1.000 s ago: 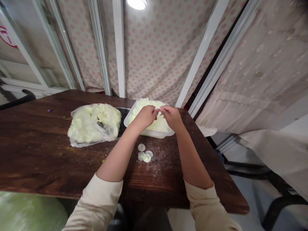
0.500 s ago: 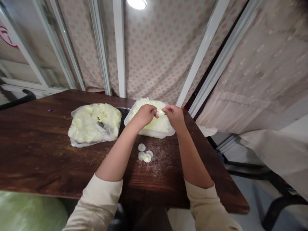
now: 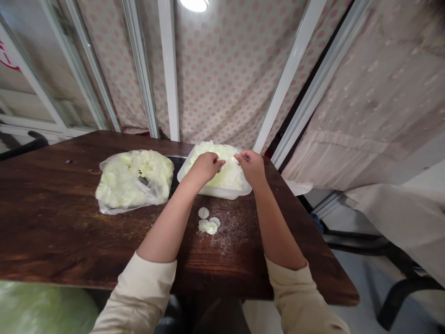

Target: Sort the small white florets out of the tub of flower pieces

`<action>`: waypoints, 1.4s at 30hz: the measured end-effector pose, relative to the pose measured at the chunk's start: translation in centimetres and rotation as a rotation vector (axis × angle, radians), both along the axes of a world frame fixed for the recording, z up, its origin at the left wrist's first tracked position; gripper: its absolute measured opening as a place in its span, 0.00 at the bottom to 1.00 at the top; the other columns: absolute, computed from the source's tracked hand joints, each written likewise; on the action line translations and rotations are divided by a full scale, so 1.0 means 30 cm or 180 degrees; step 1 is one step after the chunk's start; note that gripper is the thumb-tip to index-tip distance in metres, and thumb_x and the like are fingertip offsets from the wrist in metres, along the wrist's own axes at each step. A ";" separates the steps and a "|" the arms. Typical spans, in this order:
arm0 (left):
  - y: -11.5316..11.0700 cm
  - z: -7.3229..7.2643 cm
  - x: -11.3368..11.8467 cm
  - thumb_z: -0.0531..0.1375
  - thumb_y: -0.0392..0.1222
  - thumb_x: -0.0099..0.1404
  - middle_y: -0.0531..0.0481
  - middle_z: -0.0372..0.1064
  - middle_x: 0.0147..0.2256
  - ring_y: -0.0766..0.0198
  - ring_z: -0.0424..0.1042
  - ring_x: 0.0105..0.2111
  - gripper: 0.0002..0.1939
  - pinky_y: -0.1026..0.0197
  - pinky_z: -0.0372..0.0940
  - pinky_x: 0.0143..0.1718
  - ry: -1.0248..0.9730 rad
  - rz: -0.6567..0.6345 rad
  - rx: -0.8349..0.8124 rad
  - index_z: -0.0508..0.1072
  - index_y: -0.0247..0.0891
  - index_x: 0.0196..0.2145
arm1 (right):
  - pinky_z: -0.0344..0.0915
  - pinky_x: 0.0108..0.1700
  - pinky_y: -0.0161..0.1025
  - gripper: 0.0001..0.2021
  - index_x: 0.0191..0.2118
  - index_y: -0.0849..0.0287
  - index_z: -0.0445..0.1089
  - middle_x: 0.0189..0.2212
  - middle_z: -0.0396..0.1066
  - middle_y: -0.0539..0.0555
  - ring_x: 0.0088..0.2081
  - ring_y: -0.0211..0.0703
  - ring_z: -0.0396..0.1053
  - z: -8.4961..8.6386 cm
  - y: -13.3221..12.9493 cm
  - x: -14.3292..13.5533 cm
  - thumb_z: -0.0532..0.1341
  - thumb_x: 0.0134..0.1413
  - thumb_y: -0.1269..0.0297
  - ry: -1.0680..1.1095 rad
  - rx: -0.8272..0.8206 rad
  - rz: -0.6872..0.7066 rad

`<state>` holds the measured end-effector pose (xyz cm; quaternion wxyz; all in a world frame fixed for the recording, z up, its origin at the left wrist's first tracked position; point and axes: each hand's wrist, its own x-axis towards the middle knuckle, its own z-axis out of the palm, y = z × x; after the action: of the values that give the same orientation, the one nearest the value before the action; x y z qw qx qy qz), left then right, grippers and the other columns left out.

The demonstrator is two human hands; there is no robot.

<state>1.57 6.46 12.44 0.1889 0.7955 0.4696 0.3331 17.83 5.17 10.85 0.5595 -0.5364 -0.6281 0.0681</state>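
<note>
- Here's your dark wooden table (image 3: 52, 208), its near-left stretch cut off by the frame.
- Below the near edge, left, a pale-green bulk (image 3: 41, 306) is cropped; you can't tell what it is.
- Toward the far edge sits your clear plastic bag (image 3: 135, 181), stuffed with pale pieces, details blurred by film.
- By the far-right corner, your white tub (image 3: 222, 192) brims with pale ruffled pieces (image 3: 203, 151), partly behind your hands.
- Between them, a dark dish (image 3: 176, 163), mostly hidden.
- Over the tub your hands hang apart: left hand (image 3: 206, 166) curled, right hand (image 3: 252, 166) pinching inward. Pale bits show by both fingertips; whether either grips one, you can't tell.
- Nearer the front edge, frilled white discs (image 3: 210, 226) cluster, one just beside.
</note>
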 end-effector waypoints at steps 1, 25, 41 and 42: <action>0.000 0.000 0.001 0.54 0.45 0.59 0.51 0.62 0.18 0.67 0.56 0.19 0.15 0.62 0.49 0.24 -0.0011 0.0080 0.0039 0.66 0.36 0.19 | 0.57 0.29 0.35 0.09 0.23 0.60 0.65 0.19 0.64 0.48 0.23 0.36 0.61 0.001 -0.001 -0.001 0.58 0.46 0.60 -0.0006 0.0000 0.0004; 0.046 -0.055 0.012 0.60 0.37 0.52 0.50 0.66 0.19 0.64 0.64 0.23 0.06 0.62 0.57 0.28 0.0064 -0.0066 -0.0025 0.71 0.35 0.20 | 0.55 0.27 0.35 0.10 0.22 0.59 0.62 0.17 0.60 0.46 0.22 0.36 0.60 -0.017 0.011 0.005 0.57 0.49 0.60 -0.0239 -0.0200 0.0082; 0.018 -0.020 0.025 0.57 0.49 0.58 0.50 0.68 0.29 0.68 0.63 0.28 0.14 0.65 0.57 0.31 -0.1299 -0.0886 -0.0184 0.71 0.34 0.30 | 0.57 0.25 0.33 0.14 0.25 0.57 0.59 0.17 0.58 0.45 0.21 0.33 0.59 -0.005 0.002 -0.012 0.53 0.54 0.53 -0.0080 -0.0300 0.0896; 0.013 -0.014 0.026 0.57 0.48 0.57 0.51 0.68 0.29 0.69 0.63 0.28 0.13 0.65 0.57 0.31 -0.1393 -0.0835 -0.0127 0.71 0.34 0.31 | 0.57 0.25 0.33 0.15 0.24 0.57 0.59 0.17 0.57 0.45 0.20 0.33 0.59 -0.003 0.002 -0.014 0.53 0.53 0.52 -0.0002 -0.0256 0.0871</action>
<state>2.34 6.86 12.01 0.3433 0.7547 0.3168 0.4606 17.41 5.24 10.75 0.5228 -0.4679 -0.6923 0.1687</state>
